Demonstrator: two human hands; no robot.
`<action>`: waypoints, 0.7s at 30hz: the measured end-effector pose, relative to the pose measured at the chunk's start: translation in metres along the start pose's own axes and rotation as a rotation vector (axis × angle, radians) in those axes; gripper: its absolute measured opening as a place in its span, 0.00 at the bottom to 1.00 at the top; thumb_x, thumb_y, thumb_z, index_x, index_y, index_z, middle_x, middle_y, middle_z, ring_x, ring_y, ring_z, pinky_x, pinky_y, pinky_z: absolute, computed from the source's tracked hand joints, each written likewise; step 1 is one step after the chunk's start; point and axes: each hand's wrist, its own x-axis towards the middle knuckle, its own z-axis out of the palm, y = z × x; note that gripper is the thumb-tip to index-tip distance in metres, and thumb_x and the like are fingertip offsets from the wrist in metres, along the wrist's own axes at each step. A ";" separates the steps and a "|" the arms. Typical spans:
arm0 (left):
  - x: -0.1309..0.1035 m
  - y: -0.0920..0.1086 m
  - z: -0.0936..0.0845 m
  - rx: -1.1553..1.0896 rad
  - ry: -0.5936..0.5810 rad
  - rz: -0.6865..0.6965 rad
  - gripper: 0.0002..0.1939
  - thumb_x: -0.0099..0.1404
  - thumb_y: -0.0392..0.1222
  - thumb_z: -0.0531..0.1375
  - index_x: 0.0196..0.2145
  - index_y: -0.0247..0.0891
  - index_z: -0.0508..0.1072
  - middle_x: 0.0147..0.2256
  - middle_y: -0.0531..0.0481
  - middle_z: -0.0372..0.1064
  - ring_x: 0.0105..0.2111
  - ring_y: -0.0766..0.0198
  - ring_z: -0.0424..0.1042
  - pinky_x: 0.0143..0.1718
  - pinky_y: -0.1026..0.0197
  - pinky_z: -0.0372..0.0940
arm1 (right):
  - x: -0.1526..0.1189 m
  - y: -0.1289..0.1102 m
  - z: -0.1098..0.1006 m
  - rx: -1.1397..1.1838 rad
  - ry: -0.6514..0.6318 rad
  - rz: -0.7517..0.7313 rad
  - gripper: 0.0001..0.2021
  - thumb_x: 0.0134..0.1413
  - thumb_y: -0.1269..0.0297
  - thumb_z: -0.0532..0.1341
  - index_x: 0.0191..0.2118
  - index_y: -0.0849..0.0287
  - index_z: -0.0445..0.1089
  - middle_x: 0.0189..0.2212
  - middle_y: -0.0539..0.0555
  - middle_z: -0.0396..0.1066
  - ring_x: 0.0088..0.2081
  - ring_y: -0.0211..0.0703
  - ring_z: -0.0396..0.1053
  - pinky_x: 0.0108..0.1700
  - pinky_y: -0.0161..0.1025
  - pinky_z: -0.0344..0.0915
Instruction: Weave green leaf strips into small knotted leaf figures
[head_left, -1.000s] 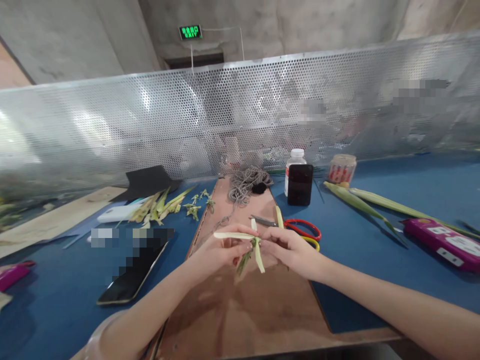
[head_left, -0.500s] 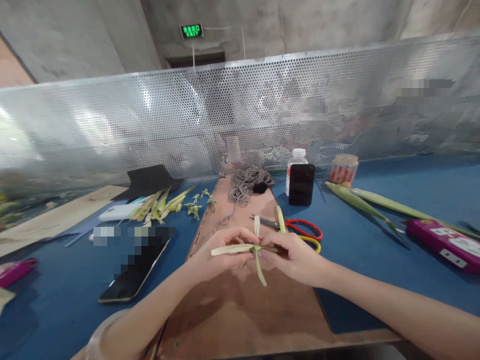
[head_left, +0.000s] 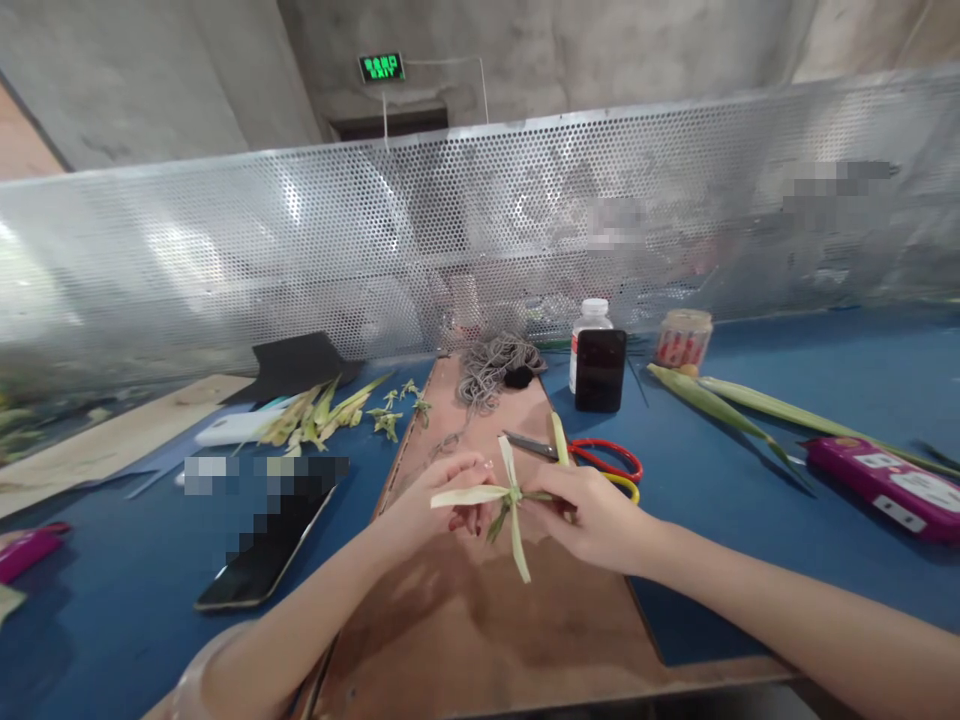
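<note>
While pinching a leaf cross [head_left: 514, 495] close to its knotted centre with the right hand [head_left: 600, 515], holds it just above the brown board [head_left: 480, 630], thumb and fingers pressed together, perhaps for leaving the pale strips free and unbent. Curls the fingers of the left hand [head_left: 431, 495] loosely behind one strip; cannot tell if touching it or only near. Looks flat, thin and ribbon-like in the strips, with greener, rougher pieces below the small tight knot. Beyond the hands, shows red-and-yellow-handled scissors [head_left: 534, 446], probably put there for easy reach, and farther, soft grey yarn [head_left: 487, 372] in a loose tangle. Against a white-capped bottle [head_left: 595, 310], seems to lean a dark phone [head_left: 600, 370], maybe for support in standing upright.
</note>
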 end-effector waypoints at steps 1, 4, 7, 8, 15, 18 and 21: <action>0.000 0.000 0.001 -0.001 -0.008 -0.007 0.16 0.60 0.49 0.50 0.22 0.34 0.61 0.16 0.54 0.63 0.13 0.74 0.58 0.13 0.70 0.48 | 0.000 0.000 0.000 -0.033 -0.003 -0.021 0.08 0.53 0.70 0.50 0.27 0.62 0.63 0.20 0.49 0.59 0.22 0.33 0.55 0.24 0.31 0.52; -0.001 0.002 0.001 0.024 -0.001 -0.011 0.14 0.58 0.49 0.53 0.24 0.35 0.61 0.17 0.54 0.65 0.14 0.73 0.60 0.14 0.71 0.52 | -0.002 0.000 0.002 -0.155 -0.003 -0.080 0.10 0.54 0.69 0.48 0.27 0.61 0.63 0.22 0.51 0.62 0.23 0.35 0.59 0.24 0.31 0.53; -0.003 0.003 0.001 0.081 -0.018 -0.021 0.12 0.57 0.48 0.55 0.27 0.35 0.63 0.20 0.53 0.67 0.16 0.72 0.63 0.18 0.69 0.58 | -0.003 0.000 0.002 -0.269 0.009 -0.131 0.11 0.56 0.69 0.47 0.28 0.60 0.64 0.23 0.52 0.63 0.25 0.37 0.60 0.24 0.32 0.54; -0.004 0.003 0.002 0.112 -0.028 -0.030 0.12 0.57 0.48 0.55 0.26 0.34 0.64 0.21 0.52 0.68 0.18 0.71 0.64 0.20 0.68 0.59 | -0.003 -0.001 0.002 -0.297 0.007 -0.149 0.11 0.56 0.68 0.46 0.29 0.60 0.64 0.24 0.53 0.64 0.26 0.37 0.61 0.25 0.33 0.54; -0.008 0.008 0.005 0.177 -0.028 -0.019 0.12 0.58 0.46 0.54 0.26 0.34 0.68 0.25 0.52 0.66 0.23 0.70 0.64 0.24 0.68 0.60 | -0.004 -0.002 0.001 -0.384 -0.044 -0.161 0.12 0.55 0.71 0.44 0.32 0.63 0.63 0.26 0.54 0.64 0.27 0.38 0.61 0.25 0.33 0.54; -0.006 0.004 0.006 0.164 -0.021 0.000 0.10 0.57 0.44 0.55 0.26 0.33 0.66 0.25 0.52 0.66 0.22 0.70 0.64 0.25 0.67 0.60 | -0.004 -0.001 0.003 -0.422 -0.040 -0.155 0.11 0.55 0.70 0.44 0.30 0.62 0.63 0.25 0.53 0.64 0.25 0.37 0.60 0.23 0.33 0.52; -0.004 0.001 0.007 0.136 -0.023 0.036 0.10 0.57 0.43 0.55 0.24 0.33 0.65 0.22 0.54 0.64 0.22 0.71 0.63 0.25 0.67 0.59 | -0.005 -0.002 0.005 -0.420 -0.022 -0.151 0.11 0.55 0.70 0.45 0.28 0.61 0.62 0.22 0.52 0.63 0.23 0.36 0.59 0.22 0.33 0.50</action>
